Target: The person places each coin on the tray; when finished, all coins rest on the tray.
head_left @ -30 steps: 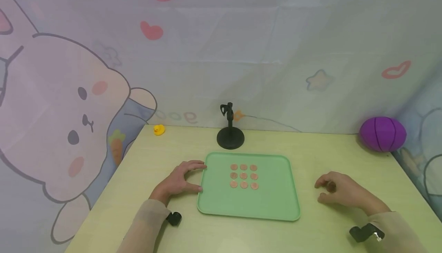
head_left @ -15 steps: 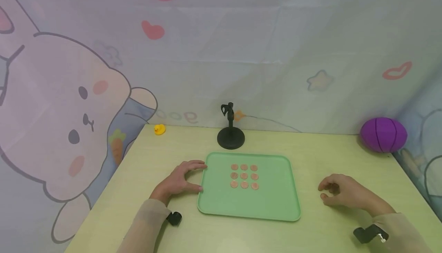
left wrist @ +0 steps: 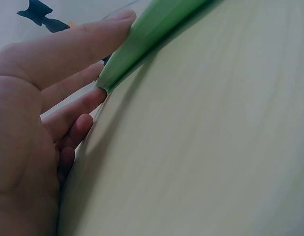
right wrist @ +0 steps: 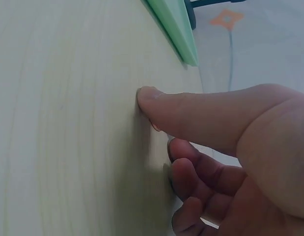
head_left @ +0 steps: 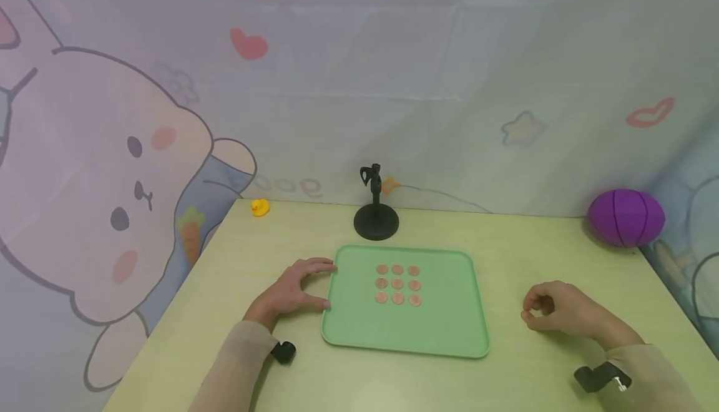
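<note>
A green tray (head_left: 449,331) lies on the table, bearing several copper coins (head_left: 397,284) in three rows of three. At the tray's left rim is my left hand (head_left: 289,290), its thumb and forefinger spread apart and their tips touching the edge; the left wrist view shows the fingers (left wrist: 95,101) against the green rim. Right of the tray, low over the table, my right hand (head_left: 564,312) has thumb and forefinger together. A thin copper-coloured edge, apparently a coin (right wrist: 154,126), shows by the thumb in the right wrist view; most of it is hidden.
Behind the tray stands a small black stand (head_left: 376,220) with a round base. A yellow rubber duck (head_left: 260,207) sits at the back left corner, a purple ball (head_left: 626,218) at the back right. A printed cloth (head_left: 427,87) hangs behind the table (head_left: 269,237).
My right hand has shifted slightly right, and its thumb and forefinger have closed together. My left hand stays at the tray's rim. The tray and its coins look unchanged.
</note>
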Demonstrator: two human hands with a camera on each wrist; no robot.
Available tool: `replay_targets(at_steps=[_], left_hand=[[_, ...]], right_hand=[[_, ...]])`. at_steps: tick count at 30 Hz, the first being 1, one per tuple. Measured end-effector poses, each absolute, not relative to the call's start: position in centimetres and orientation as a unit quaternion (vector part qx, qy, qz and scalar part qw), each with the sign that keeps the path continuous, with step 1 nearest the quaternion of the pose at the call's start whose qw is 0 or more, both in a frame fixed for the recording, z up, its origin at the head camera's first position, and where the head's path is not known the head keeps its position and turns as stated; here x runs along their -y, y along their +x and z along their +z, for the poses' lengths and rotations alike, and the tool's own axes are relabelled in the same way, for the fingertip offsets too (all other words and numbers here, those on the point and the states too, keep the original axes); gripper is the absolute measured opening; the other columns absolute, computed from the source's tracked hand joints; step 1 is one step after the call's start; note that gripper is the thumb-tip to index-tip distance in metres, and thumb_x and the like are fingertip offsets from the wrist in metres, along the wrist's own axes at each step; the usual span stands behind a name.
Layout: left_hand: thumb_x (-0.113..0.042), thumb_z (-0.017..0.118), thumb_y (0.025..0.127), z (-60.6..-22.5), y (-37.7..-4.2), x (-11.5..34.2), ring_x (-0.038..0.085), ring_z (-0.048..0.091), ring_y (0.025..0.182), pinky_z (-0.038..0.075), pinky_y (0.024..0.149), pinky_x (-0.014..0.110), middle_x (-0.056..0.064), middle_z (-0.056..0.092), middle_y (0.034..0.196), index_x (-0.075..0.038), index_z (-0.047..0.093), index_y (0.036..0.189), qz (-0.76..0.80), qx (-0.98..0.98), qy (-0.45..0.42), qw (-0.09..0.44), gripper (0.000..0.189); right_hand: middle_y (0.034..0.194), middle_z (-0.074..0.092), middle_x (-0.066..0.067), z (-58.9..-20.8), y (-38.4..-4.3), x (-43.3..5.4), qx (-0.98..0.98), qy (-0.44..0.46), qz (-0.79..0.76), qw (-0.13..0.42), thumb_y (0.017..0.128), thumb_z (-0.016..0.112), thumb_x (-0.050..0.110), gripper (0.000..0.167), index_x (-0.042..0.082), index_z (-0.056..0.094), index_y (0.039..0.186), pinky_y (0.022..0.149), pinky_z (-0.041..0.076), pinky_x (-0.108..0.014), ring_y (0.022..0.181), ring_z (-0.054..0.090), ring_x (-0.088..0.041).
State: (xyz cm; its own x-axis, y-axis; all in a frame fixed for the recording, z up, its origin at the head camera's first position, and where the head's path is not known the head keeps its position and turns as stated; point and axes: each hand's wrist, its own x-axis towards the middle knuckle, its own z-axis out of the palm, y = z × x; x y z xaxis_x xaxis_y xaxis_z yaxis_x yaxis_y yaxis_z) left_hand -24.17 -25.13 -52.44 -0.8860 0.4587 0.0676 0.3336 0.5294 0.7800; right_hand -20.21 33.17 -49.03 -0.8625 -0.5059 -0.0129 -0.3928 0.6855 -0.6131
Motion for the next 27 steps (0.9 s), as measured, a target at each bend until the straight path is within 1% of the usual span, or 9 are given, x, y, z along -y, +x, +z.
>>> replay_targets(at_steps=[2, 6, 9, 16, 23, 27], left_hand=[[-0.033, 0.095, 0.077, -52.40, -24.17, 25.12, 0.032, 0.040, 0.146, 0.026, 0.121, 0.063, 0.001, 0.053, 0.156, -0.024, 0.066, 0.142, 0.428, -0.872, 0.228, 0.073, 0.072], [-0.033, 0.095, 0.077, -52.31, -24.12, 25.09, 0.032, 0.041, 0.145, 0.027, 0.120, 0.062, 0.001, 0.053, 0.156, -0.024, 0.067, 0.142, 0.427, -0.871, 0.231, 0.071, 0.072], [-0.033, 0.095, 0.077, -52.31, -24.13, 25.08, 0.032, 0.041, 0.145, 0.028, 0.120, 0.062, 0.002, 0.053, 0.156, -0.023, 0.066, 0.142, 0.425, -0.871, 0.235, 0.069, 0.072], [-0.033, 0.095, 0.077, -52.35, -24.14, 25.11, 0.033, 0.041, 0.145, 0.027, 0.120, 0.063, 0.003, 0.053, 0.157, -0.023, 0.066, 0.142, 0.429, -0.869, 0.238, 0.068, 0.072], [-0.034, 0.095, 0.077, -52.41, -24.25, 25.16, 0.033, 0.042, 0.144, 0.028, 0.119, 0.063, 0.003, 0.054, 0.156, -0.022, 0.067, 0.142, 0.421, -0.872, 0.242, 0.064, 0.072], [-0.035, 0.095, 0.076, -52.41, -24.28, 25.16, 0.034, 0.042, 0.145, 0.027, 0.120, 0.063, 0.003, 0.054, 0.156, -0.022, 0.067, 0.141, 0.419, -0.872, 0.243, 0.063, 0.072]], right_hand=[[0.081, 0.060, 0.008, -49.07, -20.24, -33.22, -0.912, -0.246, -0.315, 0.092, 0.089, 0.085, 0.018, 0.014, 0.013, 0.072, 0.092, 0.064, 0.044, -0.023, 0.073, 0.050, -0.001], [0.080, 0.059, 0.009, -49.22, -20.33, -33.28, -0.908, -0.243, -0.325, 0.103, 0.090, 0.083, 0.017, 0.012, 0.013, 0.072, 0.092, 0.063, 0.044, -0.023, 0.071, 0.049, -0.001], [0.081, 0.060, 0.008, -49.21, -20.40, -33.27, -0.905, -0.243, -0.330, 0.115, 0.091, 0.083, 0.017, 0.011, 0.015, 0.072, 0.092, 0.064, 0.044, -0.023, 0.072, 0.050, -0.001], [0.083, 0.061, 0.005, -48.71, -20.51, -33.08, -0.896, -0.258, -0.338, 0.129, 0.092, 0.082, 0.014, 0.013, 0.007, 0.071, 0.092, 0.067, 0.045, -0.023, 0.077, 0.051, -0.002], [0.085, 0.061, 0.005, -48.88, -20.80, -33.10, -0.887, -0.258, -0.351, 0.154, 0.092, 0.081, 0.013, 0.013, 0.007, 0.069, 0.093, 0.068, 0.044, -0.023, 0.081, 0.051, -0.004], [0.088, 0.062, 0.005, -48.95, -20.84, -33.12, -0.890, -0.256, -0.345, 0.153, 0.092, 0.081, 0.014, 0.015, 0.006, 0.069, 0.094, 0.069, 0.044, -0.023, 0.083, 0.051, -0.005]])
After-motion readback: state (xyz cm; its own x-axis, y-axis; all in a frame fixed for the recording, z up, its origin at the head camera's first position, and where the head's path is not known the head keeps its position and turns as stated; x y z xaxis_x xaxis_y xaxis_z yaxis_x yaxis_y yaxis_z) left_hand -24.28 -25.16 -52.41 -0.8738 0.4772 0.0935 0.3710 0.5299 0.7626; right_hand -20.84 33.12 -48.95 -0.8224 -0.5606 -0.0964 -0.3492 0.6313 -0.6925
